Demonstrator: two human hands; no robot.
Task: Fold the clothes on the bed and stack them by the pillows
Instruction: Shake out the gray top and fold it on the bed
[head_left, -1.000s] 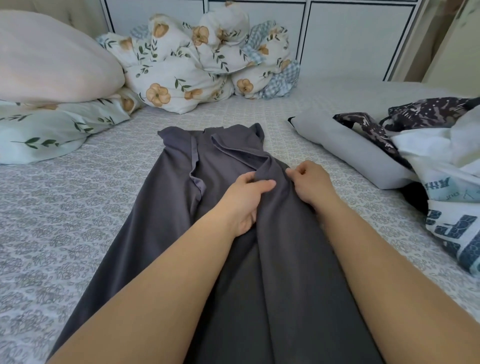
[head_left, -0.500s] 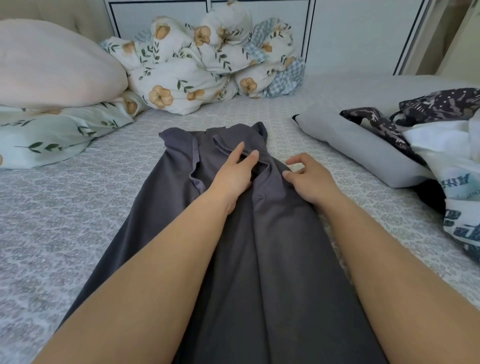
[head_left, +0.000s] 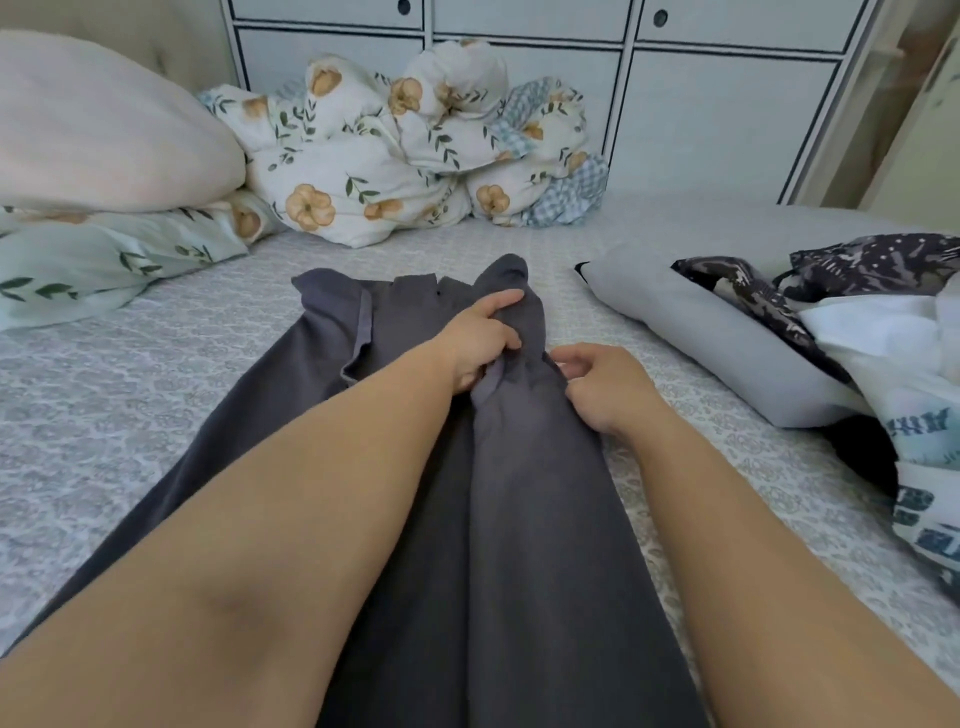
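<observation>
While the dark grey garment (head_left: 519, 519) lies stretched out lengthwise down the middle of the bed (head_left: 130, 415), both hands are working near its far end; the left hand (head_left: 480, 340) has its fingers (head_left: 498, 304) curled into a bunched ridge of the fabric, index finger lying along the top of the fold and thumb tucked in lower down, so it's definitely gripping cloth; the right hand (head_left: 605, 387) sits just beside it on the garment's right edge, fingers bent inward and touching the fabric, though honestly I can't tell if it's actually pinching anything or just resting there. The far end of the garment is rumpled, one flap turned over toward the left with a lighter seam showing.

Over at the head of the bed, along the left edge, there's a plain pinkish pillow (head_left: 104, 124) stacked on a leafy-print pillow (head_left: 104, 260); next to those, at the far edge, a crumpled floral duvet (head_left: 395, 156) is heaped against a white cabinet (head_left: 701, 104). Along the right edge of the bed there's a folded light grey piece (head_left: 701, 332); lying partly on it is a dark patterned garment (head_left: 857, 265), then a white garment with blue print (head_left: 909, 415) nearer the near right corner; that pile is well apart from the pillows.
</observation>
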